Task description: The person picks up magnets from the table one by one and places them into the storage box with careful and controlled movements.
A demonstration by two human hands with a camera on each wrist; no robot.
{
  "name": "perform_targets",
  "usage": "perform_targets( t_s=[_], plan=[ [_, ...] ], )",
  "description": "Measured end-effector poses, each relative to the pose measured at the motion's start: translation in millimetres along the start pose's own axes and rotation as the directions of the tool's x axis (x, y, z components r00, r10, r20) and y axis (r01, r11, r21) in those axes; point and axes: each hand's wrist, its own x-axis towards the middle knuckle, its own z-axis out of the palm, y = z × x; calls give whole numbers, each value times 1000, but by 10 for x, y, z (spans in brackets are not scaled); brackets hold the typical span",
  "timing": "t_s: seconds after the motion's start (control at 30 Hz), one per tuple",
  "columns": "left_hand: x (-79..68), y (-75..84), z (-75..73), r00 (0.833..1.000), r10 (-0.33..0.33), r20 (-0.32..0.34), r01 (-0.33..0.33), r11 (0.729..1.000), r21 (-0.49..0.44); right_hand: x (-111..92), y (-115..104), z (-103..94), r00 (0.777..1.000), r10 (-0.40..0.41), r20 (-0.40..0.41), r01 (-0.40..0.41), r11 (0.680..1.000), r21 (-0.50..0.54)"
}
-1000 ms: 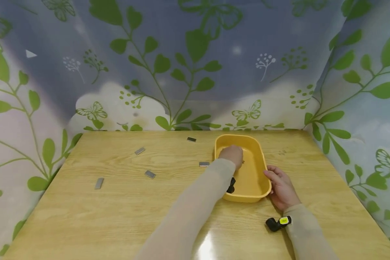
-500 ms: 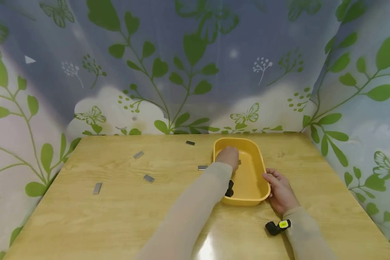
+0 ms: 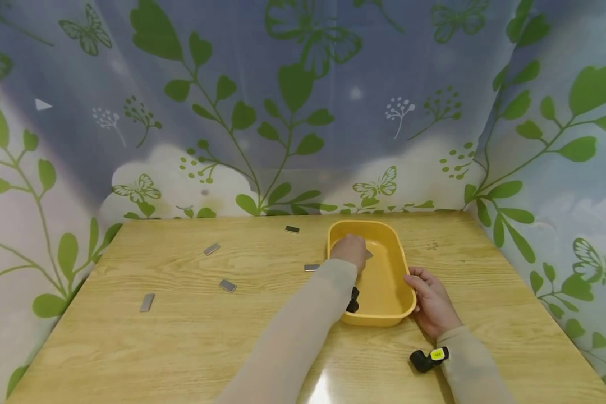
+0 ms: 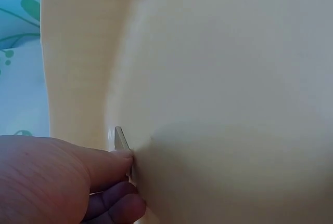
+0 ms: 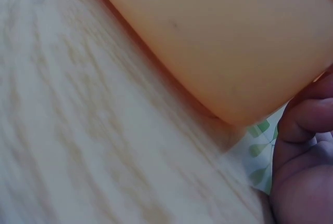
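Observation:
A yellow plastic bin (image 3: 381,283) stands on the wooden table. My left hand (image 3: 349,251) reaches down inside its far left part. In the left wrist view, the left thumb and fingers pinch a thin, flat grey metal piece (image 4: 122,139) close to the bin's wall. Part of that piece is covered by the fingers. My right hand (image 3: 431,297) grips the bin's right rim, thumb over the edge and fingers against the outside. In the right wrist view, curled fingers (image 5: 307,120) touch the outer wall of the bin (image 5: 223,52).
Several small flat metal pieces lie on the table left of the bin: one at far left (image 3: 147,302), others nearer the middle (image 3: 228,285), and one beside the bin's left wall (image 3: 311,267). A dark one (image 3: 292,229) lies farther back. Patterned cloth (image 3: 303,112) encloses the table behind.
The head view has tilted up slightly, shifting everything down. A grey piece has come into sight beside the left hand inside the bin. The right hand keeps its grip on the rim.

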Motion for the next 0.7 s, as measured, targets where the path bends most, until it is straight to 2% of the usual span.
perform_targets(
  t_s=[0.3,0.5,0.7],
  plan=[
    [-24,-7,-28,1000,2,10,-3,999,34,8,-6,18,1000,6,-9,-6,1000,-4],
    [-41,5,-47,999,10,51,-10,1000,-5,12,-14,14,1000,5,-8,-6,1000,-9],
    [-30,3,-21,994,59,89,-55,998,-40,-5,-13,10,1000,6,-7,-6,1000,-10]
  ],
)
